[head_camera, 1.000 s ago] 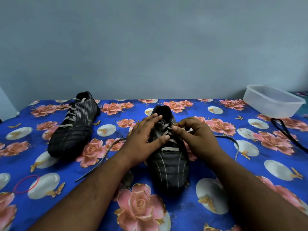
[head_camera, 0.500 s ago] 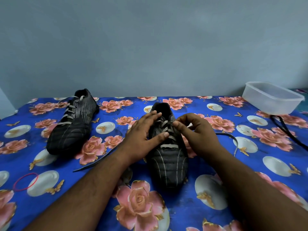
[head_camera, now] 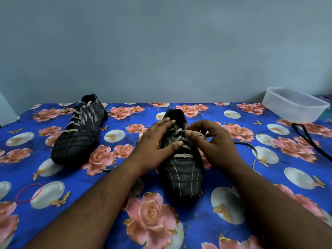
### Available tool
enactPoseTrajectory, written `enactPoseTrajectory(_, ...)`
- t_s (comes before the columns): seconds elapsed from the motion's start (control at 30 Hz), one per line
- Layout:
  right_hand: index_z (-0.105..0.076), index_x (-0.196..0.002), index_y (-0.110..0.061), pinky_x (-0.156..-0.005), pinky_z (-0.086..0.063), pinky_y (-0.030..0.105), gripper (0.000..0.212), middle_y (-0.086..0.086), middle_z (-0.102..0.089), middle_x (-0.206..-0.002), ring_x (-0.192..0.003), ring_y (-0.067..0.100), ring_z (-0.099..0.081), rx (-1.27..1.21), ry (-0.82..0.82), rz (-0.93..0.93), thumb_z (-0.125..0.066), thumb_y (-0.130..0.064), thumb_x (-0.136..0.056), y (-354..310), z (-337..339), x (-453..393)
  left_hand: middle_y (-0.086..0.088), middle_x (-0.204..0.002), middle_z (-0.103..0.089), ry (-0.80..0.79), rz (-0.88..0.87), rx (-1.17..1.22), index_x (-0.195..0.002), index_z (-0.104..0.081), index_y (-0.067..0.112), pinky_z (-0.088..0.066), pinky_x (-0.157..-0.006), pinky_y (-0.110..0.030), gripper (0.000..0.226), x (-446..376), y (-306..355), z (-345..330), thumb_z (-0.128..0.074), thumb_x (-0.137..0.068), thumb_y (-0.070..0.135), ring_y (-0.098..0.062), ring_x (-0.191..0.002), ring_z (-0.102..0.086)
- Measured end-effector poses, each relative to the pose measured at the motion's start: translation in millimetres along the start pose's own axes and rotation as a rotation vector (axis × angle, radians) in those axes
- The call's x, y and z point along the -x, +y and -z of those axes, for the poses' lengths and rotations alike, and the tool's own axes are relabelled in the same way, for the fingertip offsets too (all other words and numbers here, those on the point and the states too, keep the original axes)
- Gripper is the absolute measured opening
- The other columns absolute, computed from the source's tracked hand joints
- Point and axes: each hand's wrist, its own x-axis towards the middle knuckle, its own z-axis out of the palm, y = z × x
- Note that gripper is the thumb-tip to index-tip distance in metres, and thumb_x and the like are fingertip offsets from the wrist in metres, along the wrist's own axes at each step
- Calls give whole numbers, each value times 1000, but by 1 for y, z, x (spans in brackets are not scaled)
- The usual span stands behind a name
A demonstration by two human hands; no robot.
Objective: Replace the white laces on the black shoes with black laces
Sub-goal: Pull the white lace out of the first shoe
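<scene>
The left hand (head_camera: 154, 141) stays flat, fingers spread, steadying the near black striped shoe (head_camera: 181, 169) at mid-surface. The right hand (head_camera: 213, 141) fingers have advanced along its white lace (head_camera: 179, 131) and pinch it; unlacing is under way, upper rows first.

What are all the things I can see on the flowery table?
shoes: 2, black with pale stripes and white laces; near shoe at centre, far shoe back left
white lace: 1, threaded in near shoe
black laces: dark bundle, right edge
tub: 1, clear plastic, back right
rubber band: 1, pink, front left
tablecloth: 1, blue with pink roses
left hand: 1, flat on near shoe
right hand: 1, pinching the white lace
</scene>
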Motion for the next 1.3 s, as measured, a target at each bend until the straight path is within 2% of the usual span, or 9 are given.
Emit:
enactPoseTrajectory(0.2,-71,-91,-24,-72,-41,18,7,-11,-69,-84,-82,6,-60,58,20,-8,-70,-29,-95,7,2,-2,17,-159,-34,-3,-2,-4,-150,-40,40,-25,-122,-48,82,0,0,0,-52,-78,76,-4,-148,-28)
enactPoseTrajectory(0.33,-60,-92,-21,-69,-41,15,13,-7,-61,-83,-76,2,-52,-107,226,-22,-55,-29,-101,-4,9,-4,17,-158,-35,-4,-3,3,-150,-41,40,-27,-122,-48,81,0,0,0,-52,-78,76,-4,-147,-29)
enactPoseTrajectory(0.47,-57,-90,-13,-73,-42,21,15,-8,-57,-83,-79,11,-52,2,325,51,-54,-24,-99,-2,14,-5,16,-158,-36,1,-6,5,-149,-42,40,-28,-121,-49,81,-1,-2,0,-53,-78,76,-3,-147,-30)
enactPoseTrajectory(0.57,-62,-103,-21,-85,-42,32,16,-14,-57,-92,-91,10,-52,128,294,38,-57,-34,-97,3,11,-4,17,-158,-35,-2,-3,-2,-150,-41,40,-27,-121,-49,82,-1,-2,-1,-52,-78,76,-3,-147,-28)
enactPoseTrajectory(0.67,-65,-114,-27,-90,-38,35,35,-12,-59,-102,-100,11,-49,356,168,122,-54,-54,-95,5,5,-2,18,-158,-35,6,-6,1,-149,-41,42,-28,-120,-50,81,-1,-2,-1,-53,-77,77,-4,-147,-29)
enactPoseTrajectory(0.8,-70,-100,-30,-87,-43,46,33,-8,-65,-98,-99,24,-53,519,59,171,-51,-56,-94,7,-4,-4,16,-157,-36,8,-10,1,-150,-42,40,-29,-120,-49,82,-2,-3,-1,-53,-77,77,-4,-147,-30)
enactPoseTrajectory(1.1,-68,-93,-23,-85,-46,44,11,-18,-62,-87,-88,13,-55,129,305,58,-60,-31,-96,11,17,-8,17,-157,-37,3,-8,0,-149,-42,40,-29,-120,-49,82,-1,-2,0,-54,-77,76,-4,-146,-32)
enactPoseTrajectory(1.17,-66,-100,-29,-86,-46,39,11,-19,-61,-93,-93,11,-54,136,208,-10,-60,-28,-90,13,17,-6,17,-158,-36,-1,-6,-1,-150,-42,40,-29,-120,-49,82,-1,-1,0,-54,-77,76,-4,-146,-31)
enactPoseTrajectory(1.3,-60,-116,-36,-93,-43,25,34,-16,-61,-110,-109,7,-55,75,-105,-3,-63,-30,-83,8,7,-1,16,-158,-35,2,-10,-2,-150,-41,40,-29,-121,-48,83,-1,-1,1,-53,-77,76,-4,-147,-30)
